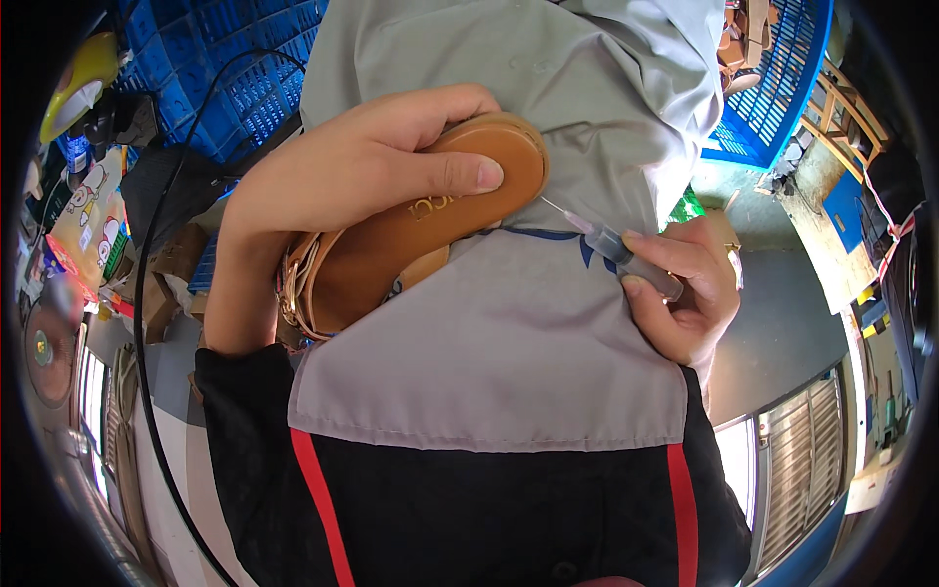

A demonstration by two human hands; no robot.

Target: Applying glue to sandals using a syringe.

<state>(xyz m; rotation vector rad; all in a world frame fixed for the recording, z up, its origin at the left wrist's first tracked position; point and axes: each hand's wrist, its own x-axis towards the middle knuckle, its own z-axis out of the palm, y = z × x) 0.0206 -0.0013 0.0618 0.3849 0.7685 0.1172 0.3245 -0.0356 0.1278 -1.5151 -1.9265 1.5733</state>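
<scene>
A tan sandal [391,256] lies tilted above my lap, its rounded sole end pointing up and right, with gold-coloured straps [296,284] at the lower left. My left hand [381,157] is closed around it, thumb pressed on the insole and fingers hidden beneath. In my right hand [690,284] is a clear syringe [636,259], pinched between thumb and fingers. Its thin needle points up and left, and the tip is at or very near the sandal's edge; I cannot tell whether they touch. A grey apron [509,352] with red straps covers my front and lap.
Blue plastic crates [205,68] stand at the upper left. Another blue basket [773,88] at the upper right holds brown pieces. A black cable [147,293] runs down the left side. A wooden rack [846,117] stands far right, and a fan [49,347] is at the left edge.
</scene>
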